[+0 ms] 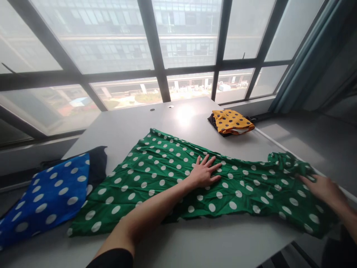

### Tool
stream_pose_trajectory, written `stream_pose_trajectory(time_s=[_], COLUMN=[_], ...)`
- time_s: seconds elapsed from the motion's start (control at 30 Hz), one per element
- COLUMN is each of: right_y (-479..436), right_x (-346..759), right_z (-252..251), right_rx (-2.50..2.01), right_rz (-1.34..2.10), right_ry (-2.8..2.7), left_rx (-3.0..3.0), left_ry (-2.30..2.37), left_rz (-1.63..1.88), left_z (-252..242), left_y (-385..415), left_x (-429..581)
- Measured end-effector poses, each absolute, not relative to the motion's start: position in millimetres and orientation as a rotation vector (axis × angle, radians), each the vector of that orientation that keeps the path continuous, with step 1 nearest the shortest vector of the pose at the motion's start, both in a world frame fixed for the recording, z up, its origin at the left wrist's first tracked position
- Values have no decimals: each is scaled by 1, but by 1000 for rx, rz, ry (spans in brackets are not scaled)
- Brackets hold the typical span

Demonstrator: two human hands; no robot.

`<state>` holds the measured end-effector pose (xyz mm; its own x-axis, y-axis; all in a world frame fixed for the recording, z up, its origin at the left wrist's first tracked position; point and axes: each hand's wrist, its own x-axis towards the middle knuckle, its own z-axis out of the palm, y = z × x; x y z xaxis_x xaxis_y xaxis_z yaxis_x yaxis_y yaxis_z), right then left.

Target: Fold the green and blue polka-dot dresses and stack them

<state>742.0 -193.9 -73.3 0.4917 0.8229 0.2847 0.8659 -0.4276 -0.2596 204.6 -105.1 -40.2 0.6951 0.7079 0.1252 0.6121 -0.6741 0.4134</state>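
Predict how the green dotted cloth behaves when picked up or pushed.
The green dotted cloth will likely droop when lifted: it lies limp and bunches near the right hand. Probably light for its size, since it looks thin along its edges. Pushed, it may ruck up rather than slide whole; creases already run across it.

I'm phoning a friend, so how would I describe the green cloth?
Start at the windows, then the white table below them. Across its middle, under the person's left hand, spreads a green cloth with white dots. The blue cloth beside it has white dots too, but this one is green.
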Motion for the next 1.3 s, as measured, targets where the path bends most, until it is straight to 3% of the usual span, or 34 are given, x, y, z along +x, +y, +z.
stream_pose_trajectory(time_s=[0.1,0.27,0.57,0.67,0.77,0.87,1.1,1.3], right_y=[-201,-204,-149,-127,-118,-116,-117,-145], right_x=[726,691,556,465,394,377,461,473], right_z=[-78,-60,67,97,109,107,32,-3], right_rx=[-2544,-2525,-2315,-2062,-1576,-1302,-1874,-1851], right_rz=[-15,-108,-269,-109,434,806,350,535], right_ry=[-1205,-1340,-1944,-2074,-2301,-2309,-2066,-2038], left_rx=[2548,2523,2274,1777,1083,664,443,435], left_ry=[1006,990,829,787,774,682,843,927], left_rz=[434,485,754,857,811,725,768,976], left_z=[-43,-50,-33,-18,-8,-9,-21,-22], left_y=[-105,-103,-106,-111,-110,-105,-94,-89], left_x=[205,205,213,218,210,190,178,180])
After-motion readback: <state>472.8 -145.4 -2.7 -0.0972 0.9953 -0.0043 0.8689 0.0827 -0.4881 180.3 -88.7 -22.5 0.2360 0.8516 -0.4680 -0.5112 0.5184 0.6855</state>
